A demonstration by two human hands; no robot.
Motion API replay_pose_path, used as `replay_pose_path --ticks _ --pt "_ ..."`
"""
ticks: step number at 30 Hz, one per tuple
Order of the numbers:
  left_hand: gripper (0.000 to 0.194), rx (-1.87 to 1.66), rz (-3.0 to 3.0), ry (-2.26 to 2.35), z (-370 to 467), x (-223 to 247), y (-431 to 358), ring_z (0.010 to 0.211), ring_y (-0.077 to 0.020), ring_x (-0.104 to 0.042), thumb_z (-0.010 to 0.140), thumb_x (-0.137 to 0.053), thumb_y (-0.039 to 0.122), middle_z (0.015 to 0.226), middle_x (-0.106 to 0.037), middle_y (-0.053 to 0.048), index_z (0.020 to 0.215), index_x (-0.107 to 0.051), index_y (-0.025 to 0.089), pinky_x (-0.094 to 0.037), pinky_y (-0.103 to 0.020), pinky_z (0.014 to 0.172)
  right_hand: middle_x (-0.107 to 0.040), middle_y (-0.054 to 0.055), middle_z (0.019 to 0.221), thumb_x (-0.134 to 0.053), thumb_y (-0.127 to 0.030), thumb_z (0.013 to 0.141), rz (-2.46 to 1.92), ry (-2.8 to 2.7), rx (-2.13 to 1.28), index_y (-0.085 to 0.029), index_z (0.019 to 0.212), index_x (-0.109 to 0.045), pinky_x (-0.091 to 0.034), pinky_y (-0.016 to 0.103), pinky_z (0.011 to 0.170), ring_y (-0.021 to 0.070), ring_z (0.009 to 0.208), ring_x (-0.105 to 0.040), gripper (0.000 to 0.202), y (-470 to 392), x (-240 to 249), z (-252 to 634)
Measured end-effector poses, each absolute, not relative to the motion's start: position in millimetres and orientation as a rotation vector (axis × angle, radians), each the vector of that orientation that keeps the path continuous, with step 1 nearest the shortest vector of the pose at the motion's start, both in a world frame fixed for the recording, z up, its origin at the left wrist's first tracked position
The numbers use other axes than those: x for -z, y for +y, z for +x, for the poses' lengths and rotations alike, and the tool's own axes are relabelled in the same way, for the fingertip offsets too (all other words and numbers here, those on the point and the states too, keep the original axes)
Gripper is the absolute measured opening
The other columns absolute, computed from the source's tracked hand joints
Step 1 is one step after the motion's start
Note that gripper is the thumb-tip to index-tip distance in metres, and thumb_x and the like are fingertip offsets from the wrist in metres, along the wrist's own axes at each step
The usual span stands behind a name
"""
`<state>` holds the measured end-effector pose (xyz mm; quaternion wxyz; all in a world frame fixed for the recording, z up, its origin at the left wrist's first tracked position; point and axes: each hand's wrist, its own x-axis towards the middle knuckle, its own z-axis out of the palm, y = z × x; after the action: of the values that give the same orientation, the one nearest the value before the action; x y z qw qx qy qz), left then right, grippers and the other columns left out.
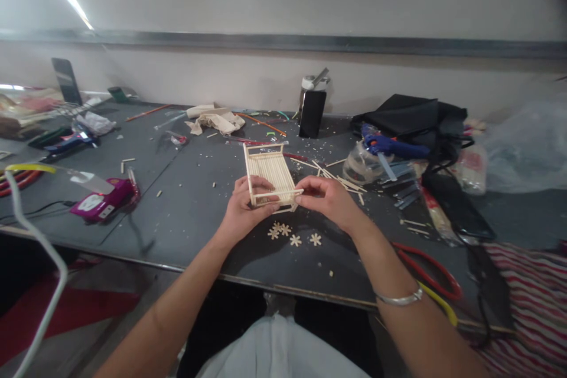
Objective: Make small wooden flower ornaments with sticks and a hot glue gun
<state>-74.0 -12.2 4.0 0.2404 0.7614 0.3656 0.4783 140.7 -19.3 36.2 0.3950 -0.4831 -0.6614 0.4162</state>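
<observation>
A small slatted frame of pale wooden sticks (271,166), like a miniature bed, is held tilted above the dark table. My left hand (248,207) grips its near left corner, thumb along the near edge and fingers behind the rail. At the near right corner, my right hand (325,198) is closed in a pinch; whether a separate small piece is between the fingertips I cannot make out. Just below the frame lie several small star-shaped wooden pieces (295,240). Loose wooden sticks (339,177) are scattered to the right of my right hand.
A phone (312,113) leans upright at the back. On the right are a blue glue gun (392,146), a clear round container (359,164), glue sticks and a black bag (411,115). A purple power adapter (104,201) sits at left; crumpled cloth (215,120) lies behind.
</observation>
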Motion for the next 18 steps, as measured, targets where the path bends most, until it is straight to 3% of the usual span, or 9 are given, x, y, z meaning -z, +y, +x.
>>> replay_pose_path --ticks 18 --pt "0.009 -1.329 1.985 1.075 -77.8 0.2 -17.7 0.113 -0.0247 -0.057 0.077 -0.073 0.027 0.106 -0.067 -0.006 0.086 -0.072 0.026 -0.042 -0.047 0.103 -0.062 -0.003 0.071 -0.067 -0.026 0.071 -1.148 -1.626 -1.134 -0.018 0.080 -0.066 -0.042 0.026 0.064 0.0119 0.064 -0.054 0.012 -17.2 -26.2 141.3"
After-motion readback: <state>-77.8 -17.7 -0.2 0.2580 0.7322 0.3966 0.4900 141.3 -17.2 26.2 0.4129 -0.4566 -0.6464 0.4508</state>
